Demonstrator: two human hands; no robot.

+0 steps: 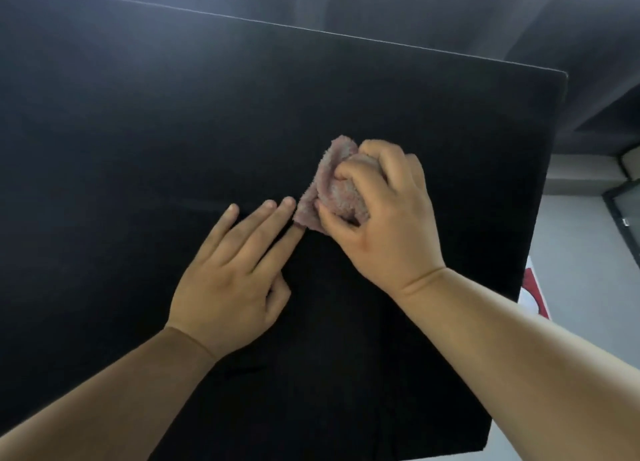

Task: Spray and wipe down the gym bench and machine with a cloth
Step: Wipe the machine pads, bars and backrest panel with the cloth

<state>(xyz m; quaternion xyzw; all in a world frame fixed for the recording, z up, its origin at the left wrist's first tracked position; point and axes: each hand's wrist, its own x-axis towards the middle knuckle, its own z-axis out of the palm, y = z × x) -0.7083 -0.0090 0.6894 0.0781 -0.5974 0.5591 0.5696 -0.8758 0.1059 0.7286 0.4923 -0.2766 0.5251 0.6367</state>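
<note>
The right hand (384, 218) is curled tight around a fuzzy pink cloth (341, 190). The fingers and the thumb squeeze the cloth into a ball, and a bit of it sticks out on top and on the left side. The hand pushes the cloth down on a big black pad (173, 131), a little right of the middle of the picture. The left hand (228, 280) is just below and to the left of it. It lies flat on the pad and holds nothing. Its fingers (277, 214) are straight and close together, and they point up to the right, at the cloth. The tip of the pointer finger is right at the bottom edge of the cloth, but I cannot tell if it touches. Both bare arms come in from the bottom corners of the picture. The black pad fills most of the picture, and a thin light line runs along its top edge. Past the pad, on the right side, there is a gray floor (581, 270). A red and white thing (535, 294) peeks out beside the pad's right edge. At the far right edge is a dark frame (627, 214).
</note>
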